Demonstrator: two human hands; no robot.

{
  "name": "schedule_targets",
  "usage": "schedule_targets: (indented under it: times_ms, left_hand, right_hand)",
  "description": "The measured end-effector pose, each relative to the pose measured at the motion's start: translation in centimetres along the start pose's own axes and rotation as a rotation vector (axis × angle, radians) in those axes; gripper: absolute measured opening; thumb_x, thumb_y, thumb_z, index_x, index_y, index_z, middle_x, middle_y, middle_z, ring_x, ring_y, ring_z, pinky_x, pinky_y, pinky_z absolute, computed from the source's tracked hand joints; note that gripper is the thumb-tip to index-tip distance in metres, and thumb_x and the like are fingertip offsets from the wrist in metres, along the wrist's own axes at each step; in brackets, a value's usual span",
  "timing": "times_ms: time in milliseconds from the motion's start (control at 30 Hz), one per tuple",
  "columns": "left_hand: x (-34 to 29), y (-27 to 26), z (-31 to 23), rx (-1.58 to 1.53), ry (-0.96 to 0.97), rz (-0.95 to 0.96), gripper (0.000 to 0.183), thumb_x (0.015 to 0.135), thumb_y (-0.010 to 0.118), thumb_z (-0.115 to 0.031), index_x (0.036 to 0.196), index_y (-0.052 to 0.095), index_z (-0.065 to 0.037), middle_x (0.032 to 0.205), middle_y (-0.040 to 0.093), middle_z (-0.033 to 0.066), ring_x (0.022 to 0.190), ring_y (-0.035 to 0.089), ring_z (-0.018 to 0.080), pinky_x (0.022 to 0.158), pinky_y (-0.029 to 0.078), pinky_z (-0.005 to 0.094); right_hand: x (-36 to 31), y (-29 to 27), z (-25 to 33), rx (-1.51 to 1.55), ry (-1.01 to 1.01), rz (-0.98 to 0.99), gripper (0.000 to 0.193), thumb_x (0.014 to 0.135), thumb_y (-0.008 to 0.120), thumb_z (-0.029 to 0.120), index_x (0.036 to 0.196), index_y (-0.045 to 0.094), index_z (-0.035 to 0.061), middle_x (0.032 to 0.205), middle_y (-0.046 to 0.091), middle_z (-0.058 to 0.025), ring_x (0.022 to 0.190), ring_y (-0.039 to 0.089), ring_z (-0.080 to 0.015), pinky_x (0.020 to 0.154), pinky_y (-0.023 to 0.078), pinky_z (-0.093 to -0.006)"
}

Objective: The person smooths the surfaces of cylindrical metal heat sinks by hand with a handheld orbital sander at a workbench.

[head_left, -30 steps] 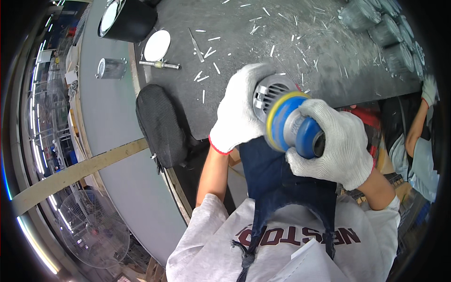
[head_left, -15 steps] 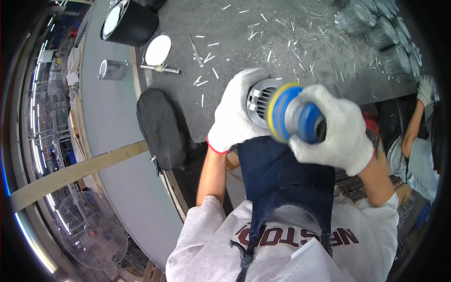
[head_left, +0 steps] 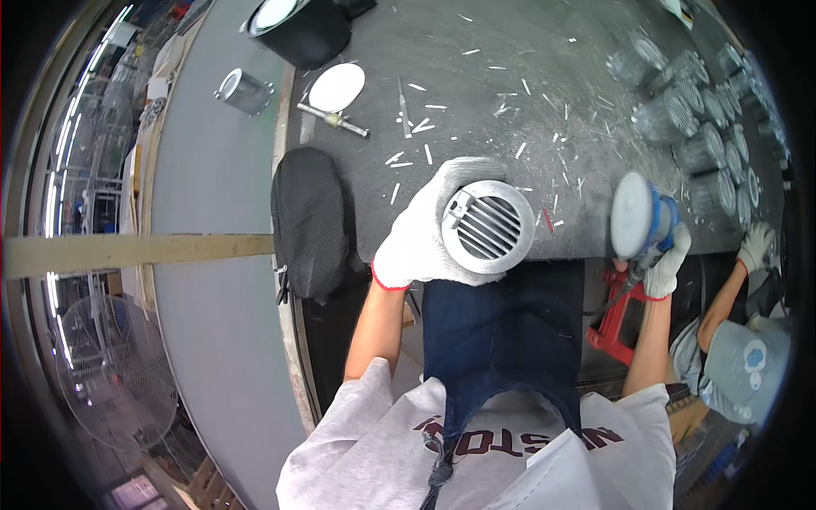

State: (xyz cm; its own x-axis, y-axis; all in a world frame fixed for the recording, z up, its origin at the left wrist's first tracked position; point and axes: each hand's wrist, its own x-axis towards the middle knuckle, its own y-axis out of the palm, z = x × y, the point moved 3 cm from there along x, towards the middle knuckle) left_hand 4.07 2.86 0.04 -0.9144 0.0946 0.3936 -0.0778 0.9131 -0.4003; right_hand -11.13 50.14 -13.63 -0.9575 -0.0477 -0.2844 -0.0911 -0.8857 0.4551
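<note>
My left hand (head_left: 418, 240), in a white knit glove, grips a round grey metal part with a slatted grille face (head_left: 487, 226), held at the near edge of the dark workbench (head_left: 476, 102). The grille faces up toward me. My right hand (head_left: 665, 263), also gloved, holds a blue round sander (head_left: 639, 216) out to the right, its pale disc facing the camera, well apart from the part.
A black mesh pouch (head_left: 310, 221) lies at the bench's left edge. Several finned metal parts (head_left: 697, 127) stand stacked at the far right. Metal slivers litter the bench, with a white disc (head_left: 337, 87), a bolt-like tool (head_left: 333, 120) and a black cylinder (head_left: 302, 30) behind. Another person's gloved hand (head_left: 755, 246) works at right.
My right hand has swung the sander off the grille part and out to the right. The part's slatted face is now uncovered. My head has shifted, so the bench sits differently in view.
</note>
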Motion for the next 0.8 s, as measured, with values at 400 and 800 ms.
schedule_targets:
  times_ms: [400,800]
  left_hand:
    - [0.0,-6.4,1.9,-0.319,-0.364,-0.202,0.118,0.056,0.116,-0.019,0.161,0.063,-0.003,0.143,0.079,0.0081,0.135,0.076,0.0211,0.122,0.060,0.0425]
    - [-8.9,-31.0,19.2,0.619,-0.675,-1.501,0.128,0.066,0.119,-0.039,0.166,0.051,0.001,0.154,0.072,0.0236,0.140,0.072,0.0350,0.125,0.056,0.0505]
  right_hand:
    - [4.2,-3.7,-2.5,0.196,0.060,-0.182,0.114,0.099,0.060,0.095,0.172,0.060,0.0080,0.154,0.078,-0.0185,0.120,0.083,-0.0390,0.090,0.074,-0.0546]
    - [4.8,-3.9,-4.6,0.224,0.168,-0.121,0.101,0.104,0.056,0.091,0.163,0.067,0.0100,0.149,0.079,-0.0154,0.126,0.082,-0.0366,0.103,0.072,-0.0557]
